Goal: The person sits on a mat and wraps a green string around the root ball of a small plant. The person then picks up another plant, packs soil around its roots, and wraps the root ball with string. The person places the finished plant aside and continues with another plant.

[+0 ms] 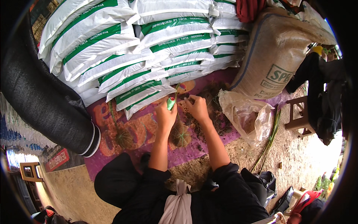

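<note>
My left hand [164, 114] is closed around a small spool of green thread [170, 103], its green end showing above the fingers. Just to its right, my right hand [197, 108] is closed with the fingertips pinched together; what they hold, if anything, is too small to make out. Below and between my wrists lies a round brown root ball [181, 138] with green strands crossing on top. A second brown ball [123, 139] rests farther left, a thin stem reaching up from it. Dark loose fibre and soil [214, 123] spread beside my right forearm.
White sacks with green bands [179, 28] are stacked at the back. A large tan sack [270, 56] and a clear plastic bag [248, 115] stand right, near long green stalks [270, 143] and a brown stool [298, 115]. A black mesh roll [44, 86] lies left. Beneath everything is a purple sheet [95, 164].
</note>
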Demonstrator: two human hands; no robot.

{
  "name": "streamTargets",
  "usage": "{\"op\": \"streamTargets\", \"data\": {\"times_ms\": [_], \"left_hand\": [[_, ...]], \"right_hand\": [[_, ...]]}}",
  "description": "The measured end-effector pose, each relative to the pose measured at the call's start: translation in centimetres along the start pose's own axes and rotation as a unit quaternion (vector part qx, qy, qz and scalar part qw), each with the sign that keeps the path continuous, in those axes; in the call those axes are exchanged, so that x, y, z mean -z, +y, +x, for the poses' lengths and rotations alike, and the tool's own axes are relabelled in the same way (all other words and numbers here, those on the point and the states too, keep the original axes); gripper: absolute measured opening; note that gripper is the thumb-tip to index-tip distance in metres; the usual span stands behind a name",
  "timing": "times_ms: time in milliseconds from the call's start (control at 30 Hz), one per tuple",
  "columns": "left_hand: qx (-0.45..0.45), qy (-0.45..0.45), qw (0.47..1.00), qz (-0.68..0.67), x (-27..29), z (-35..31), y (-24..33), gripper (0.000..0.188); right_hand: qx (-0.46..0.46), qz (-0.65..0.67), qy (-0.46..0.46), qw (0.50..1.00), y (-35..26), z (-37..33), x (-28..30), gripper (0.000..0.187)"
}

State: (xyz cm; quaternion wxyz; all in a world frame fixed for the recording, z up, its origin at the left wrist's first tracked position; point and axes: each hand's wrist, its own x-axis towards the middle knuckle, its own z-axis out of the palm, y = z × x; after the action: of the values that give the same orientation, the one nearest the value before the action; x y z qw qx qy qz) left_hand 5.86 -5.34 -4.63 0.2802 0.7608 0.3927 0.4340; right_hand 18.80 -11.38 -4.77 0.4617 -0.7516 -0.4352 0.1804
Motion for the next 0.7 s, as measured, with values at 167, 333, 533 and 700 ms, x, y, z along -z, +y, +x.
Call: {"op": "streamTargets", "data": {"times_ms": [167, 333, 533, 700], "left_hand": [[0.119, -0.02, 0.992, 0.03, 1.0, -0.1, -4.7, 0.031], [0.339, -0.149, 0.904, 0.212, 1.6, -4.4, -14.0, 0.054], [0.34, -0.145, 0.879, 0.302, 1.3, -8.3, -16.3, 0.067], [0.299, -0.194, 0.875, 0.327, 0.1, -8.9, -13.7, 0.059]], "right_hand": [[-0.026, 0.061, -0.082, 0.994, 2.5, 0.7, 1.1, 0.023], [-0.037, 0.118, -0.15, 0.981, 3.1, 0.5, 1.2, 0.019], [0.039, 0.095, -0.18, 0.978, 4.3, 0.5, 0.2, 0.021], [0.064, 0.101, -0.18, 0.976, 4.3, 0.6, -0.1, 0.029]]}}
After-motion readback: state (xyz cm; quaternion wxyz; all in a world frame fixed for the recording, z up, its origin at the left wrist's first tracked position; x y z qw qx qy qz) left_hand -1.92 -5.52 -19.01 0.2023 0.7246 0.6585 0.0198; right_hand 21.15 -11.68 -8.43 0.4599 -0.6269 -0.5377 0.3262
